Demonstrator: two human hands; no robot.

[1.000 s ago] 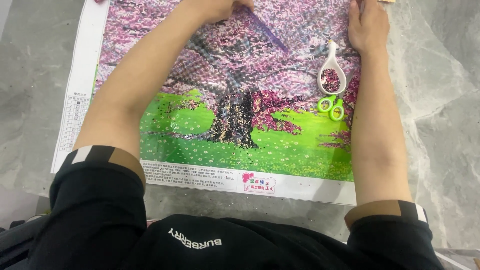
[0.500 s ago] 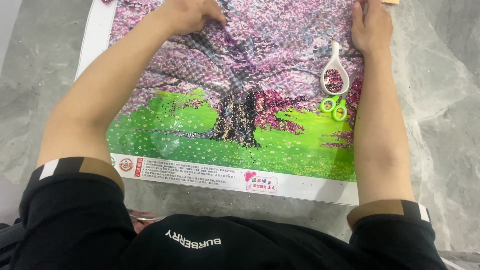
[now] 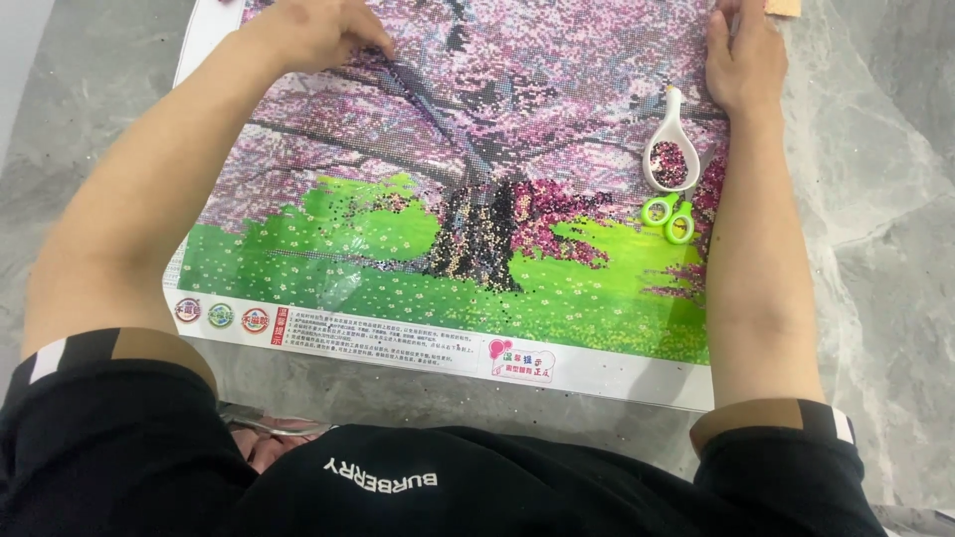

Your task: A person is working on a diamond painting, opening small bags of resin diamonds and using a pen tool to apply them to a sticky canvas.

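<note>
A diamond-painting canvas (image 3: 607,370) of a pink blossom tree on green grass lies on a grey marble surface. At the canvas's upper left, my left hand (image 3: 308,32) has its fingertips pinched on what looks like clear cover film (image 3: 328,283). A raised crease (image 3: 428,99) runs from the fingers toward the trunk. My right hand (image 3: 744,62) lies flat on the canvas's upper right edge, fingers apart, holding nothing. Just below it sits a white spoon-shaped tray (image 3: 673,107) with dark pink beads in its bowl.
Two small green rings (image 3: 667,219) lie on the canvas below the tray. Loose beads are scattered over the grey marble surface (image 3: 875,249) around the canvas. My black sleeves and torso fill the bottom of the view.
My left hand and forearm have swept to the left across the canvas, and the crease moved left with the fingers. The right hand stayed pressed in place.
</note>
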